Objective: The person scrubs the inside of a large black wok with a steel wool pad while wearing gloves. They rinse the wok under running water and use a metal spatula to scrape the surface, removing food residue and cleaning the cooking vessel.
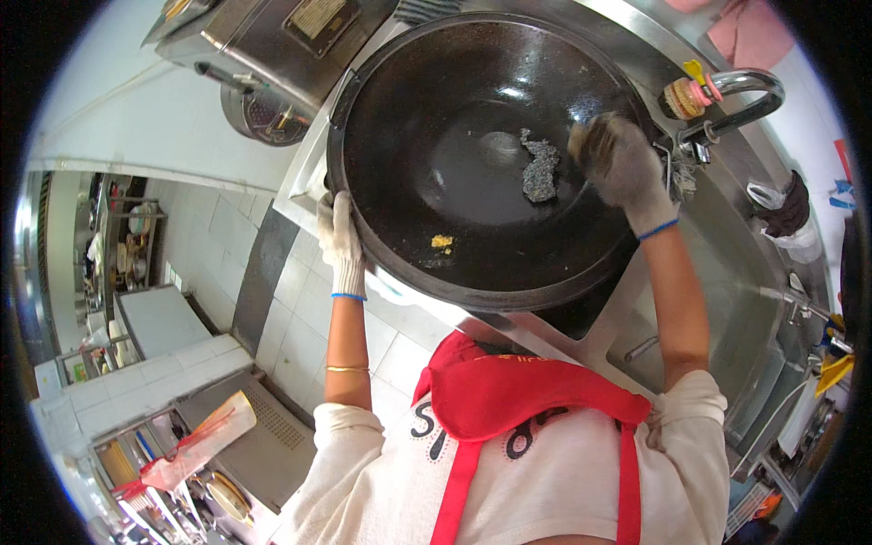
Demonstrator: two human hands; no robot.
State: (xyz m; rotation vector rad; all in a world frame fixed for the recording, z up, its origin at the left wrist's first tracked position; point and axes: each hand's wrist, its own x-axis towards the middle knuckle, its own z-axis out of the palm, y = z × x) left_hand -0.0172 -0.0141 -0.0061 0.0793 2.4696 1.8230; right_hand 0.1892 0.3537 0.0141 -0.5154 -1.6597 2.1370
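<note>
A large black wok [402,122] rests over the steel sink unit, tilted so its inside faces me. My left hand [337,235], in a pale knit glove with a blue cuff, grips the wok's left rim. My right hand [623,163], in a matching glove with soiled fingers, is over the wok's right side. Motion blurs its curled fingers, so whether anything is in them cannot be told. A steel wool scrubber [541,170] lies on the inner surface beside that hand. Yellow food bits [441,241] lie lower down, near the front wall of the wok.
A curved metal faucet [766,88] stands right of the wok, a pink-banded bundle [683,97] against it. The steel sink basin [708,272] extends along the right. Tiled floor [300,300] shows at left. A metal bench [266,422] with utensils is at lower left.
</note>
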